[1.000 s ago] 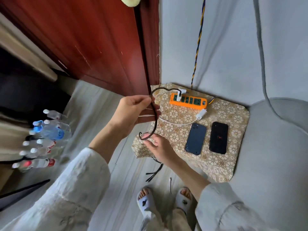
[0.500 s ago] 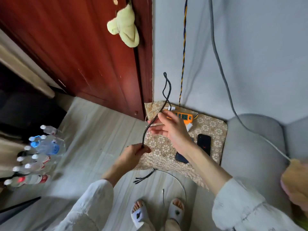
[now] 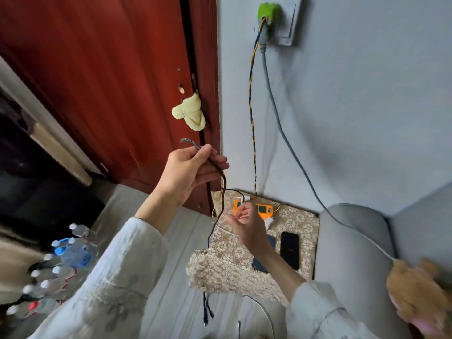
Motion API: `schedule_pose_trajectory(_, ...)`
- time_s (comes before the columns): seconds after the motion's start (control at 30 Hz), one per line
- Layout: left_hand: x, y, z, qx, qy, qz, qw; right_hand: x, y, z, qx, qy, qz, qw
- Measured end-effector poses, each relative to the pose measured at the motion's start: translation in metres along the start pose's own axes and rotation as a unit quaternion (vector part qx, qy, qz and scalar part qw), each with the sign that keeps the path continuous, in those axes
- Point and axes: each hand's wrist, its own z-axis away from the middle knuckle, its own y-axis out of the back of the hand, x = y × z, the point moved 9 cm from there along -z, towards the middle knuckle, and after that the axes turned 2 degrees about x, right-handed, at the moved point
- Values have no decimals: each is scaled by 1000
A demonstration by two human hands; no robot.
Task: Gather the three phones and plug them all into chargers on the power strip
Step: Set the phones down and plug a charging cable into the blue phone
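My left hand is raised in front of the door and grips a black braided cable. The cable hangs down past the table edge, and its ends dangle near the floor. Lower down, my right hand hovers over the table with loosely curled fingers; nothing shows plainly in it. An orange power strip lies at the back of the table with white chargers beside it. A dark blue phone, partly hidden by my right forearm, lies next to a black phone. No third phone is in view.
The small table has a patterned cloth and stands between a red wooden door and a grey sofa arm. Water bottles stand on the floor at the left. Cords run up to a wall socket.
My left hand has risen from the table edge to high in front of the door, still holding the black cable. My right hand has let go of it and dropped toward the power strip.
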Motion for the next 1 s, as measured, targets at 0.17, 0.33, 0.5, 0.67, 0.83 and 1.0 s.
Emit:
schedule_pose_trajectory(0.17, 26, -17, 9, -19, 8, 55, 998, -39, -6, -8, -128, 58, 22, 990)
schedule_pose_trajectory(0.33, 46, -21, 9, -6, -9, 96, 995, -81, 3, -8, -117, 123, 15, 985)
schedule_pose_trajectory(0.5, 13, 4, 13, 47, -38, -115, 992, -126, 51, -13, -73, 114, -93, 987)
schedule_pose_trajectory(0.67, -72, -36, 42, -163, -24, -337, 927, -164, 89, -19, -61, 97, -228, 967)
schedule_pose_trajectory(0.83, -24, -37, 31, -55, -121, -306, 943, -153, 101, -26, -52, 62, -272, 959)
schedule_pose_trajectory(1.0, 33, -41, 21, -53, -93, -82, 991, -104, 55, -4, -192, 36, -80, 977)
